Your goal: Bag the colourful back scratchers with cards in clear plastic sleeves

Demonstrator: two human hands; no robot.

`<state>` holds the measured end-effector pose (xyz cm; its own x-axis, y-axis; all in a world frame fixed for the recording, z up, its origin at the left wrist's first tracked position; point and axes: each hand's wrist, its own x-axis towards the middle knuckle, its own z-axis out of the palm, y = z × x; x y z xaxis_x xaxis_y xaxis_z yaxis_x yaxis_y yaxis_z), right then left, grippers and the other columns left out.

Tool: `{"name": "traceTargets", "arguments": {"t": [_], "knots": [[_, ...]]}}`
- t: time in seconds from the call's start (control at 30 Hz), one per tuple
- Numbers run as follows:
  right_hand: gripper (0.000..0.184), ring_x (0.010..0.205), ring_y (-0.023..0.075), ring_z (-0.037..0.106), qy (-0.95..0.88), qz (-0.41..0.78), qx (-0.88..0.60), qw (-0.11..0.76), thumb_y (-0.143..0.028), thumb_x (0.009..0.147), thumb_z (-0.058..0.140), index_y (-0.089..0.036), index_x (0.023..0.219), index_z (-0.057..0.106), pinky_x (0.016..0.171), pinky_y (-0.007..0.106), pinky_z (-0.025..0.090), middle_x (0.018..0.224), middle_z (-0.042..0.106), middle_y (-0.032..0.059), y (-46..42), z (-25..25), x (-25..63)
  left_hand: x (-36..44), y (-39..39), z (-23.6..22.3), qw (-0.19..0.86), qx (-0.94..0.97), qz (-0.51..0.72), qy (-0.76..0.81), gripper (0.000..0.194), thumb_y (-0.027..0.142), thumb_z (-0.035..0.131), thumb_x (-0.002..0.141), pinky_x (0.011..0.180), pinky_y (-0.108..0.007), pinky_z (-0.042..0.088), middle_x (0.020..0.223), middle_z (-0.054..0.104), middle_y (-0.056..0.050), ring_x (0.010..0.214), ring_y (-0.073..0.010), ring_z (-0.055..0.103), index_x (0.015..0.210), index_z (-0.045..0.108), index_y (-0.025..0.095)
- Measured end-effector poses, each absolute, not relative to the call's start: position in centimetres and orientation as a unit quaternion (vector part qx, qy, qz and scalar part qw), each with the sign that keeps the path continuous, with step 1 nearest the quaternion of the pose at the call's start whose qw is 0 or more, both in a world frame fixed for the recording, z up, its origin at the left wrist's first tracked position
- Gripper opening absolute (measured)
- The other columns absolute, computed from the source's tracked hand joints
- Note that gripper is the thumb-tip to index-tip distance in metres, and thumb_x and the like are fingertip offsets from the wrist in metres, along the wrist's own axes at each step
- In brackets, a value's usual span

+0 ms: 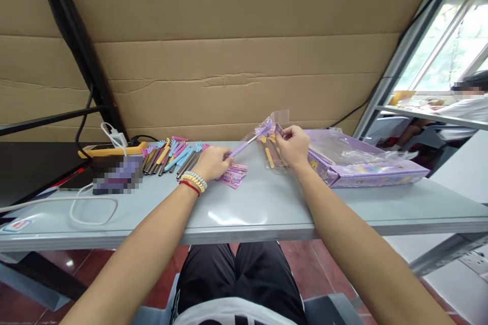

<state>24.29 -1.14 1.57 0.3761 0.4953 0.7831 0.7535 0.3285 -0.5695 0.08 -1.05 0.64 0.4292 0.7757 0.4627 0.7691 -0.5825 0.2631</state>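
Over there a purple stick [240, 148] slants between the hands, the left hand [213, 163] gripping its lower end, the right hand [296, 146] pinching a small card [279, 130] near its top

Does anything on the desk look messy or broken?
Nothing looks clearly broken. Two messy bits: crumpled clear plastic sticks out over the edge of the purple box, and the colourful sticks lie jumbled, pointing different ways.

slim purple-handled metal-shafted stick [239, 149]: lower end hidden in left hand [214, 162] | small pink-purple printed paper cards [233, 176]: lettering too small to read | purple-and-black pixelated object [118, 175]: blurred past recognition | flat black panel [34, 167]: cut off by left edge | white-clothed person [467, 109]: cut off by right edge
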Motion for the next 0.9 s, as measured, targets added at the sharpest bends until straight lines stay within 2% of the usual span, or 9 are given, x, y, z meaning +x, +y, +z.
{"name": "traceTargets", "arguments": {"t": [0.17,0.47,0.63,0.9], "knots": [[0.018,0.061,0.0154,0.045,-0.529,-0.122,-0.585,0.603,-0.025,0.072,0.058,-0.02,0.06,0.044,0.064,0.029,0.035,0.062,0.048,-0.0011,-0.7,1.2,24.6,0.2,-1.3,0.8,-0.018,0.858,0.263,0.442,0.025,0.029,0.05,0.08,0.063,-0.03,0.038,0.081,0.071,-0.005,0.073,-0.0208,0.061,0.087,0.073,0.021],[0.021,0.074,0.0193,0.049,-0.456,-0.153,-0.604,0.636,-0.02,0.072,0.054,-0.022,0.061,0.036,0.072,0.032,0.037,0.069,0.05,0.002,-0.9,1.8,25.1,0.2,-1.5,0.9,-0.026,0.863,0.255,0.435,0.025,0.028,0.05,0.081,0.065,-0.031,0.039,0.083,0.071,-0.007,0.075,-0.0211,0.06,0.087,0.073,0.02],[0.019,0.07,0.0176,0.05,-0.417,-0.106,-0.623,0.653,-0.02,0.072,0.053,-0.021,0.062,0.037,0.07,0.032,0.037,0.073,0.055,0.0024,-1.2,2.4,25.6,0.2,-1.5,0.9,-0.02,0.865,0.252,0.433,0.026,0.027,0.05,0.081,0.067,-0.03,0.041,0.085,0.071,-0.006,0.076,-0.0205,0.061,0.09,0.073,0.02],[0.024,0.057,0.0138,0.043,-0.396,-0.097,-0.65,0.641,-0.018,0.071,0.058,-0.021,0.06,0.037,0.061,0.029,0.035,0.059,0.046,-0.003,-1.5,3.0,27.2,0.2,-1.3,0.8,0.003,0.865,0.256,0.432,0.027,0.028,0.051,0.079,0.068,-0.029,0.043,0.081,0.072,-0.006,0.074,-0.0193,0.061,0.091,0.074,0.02]]}}
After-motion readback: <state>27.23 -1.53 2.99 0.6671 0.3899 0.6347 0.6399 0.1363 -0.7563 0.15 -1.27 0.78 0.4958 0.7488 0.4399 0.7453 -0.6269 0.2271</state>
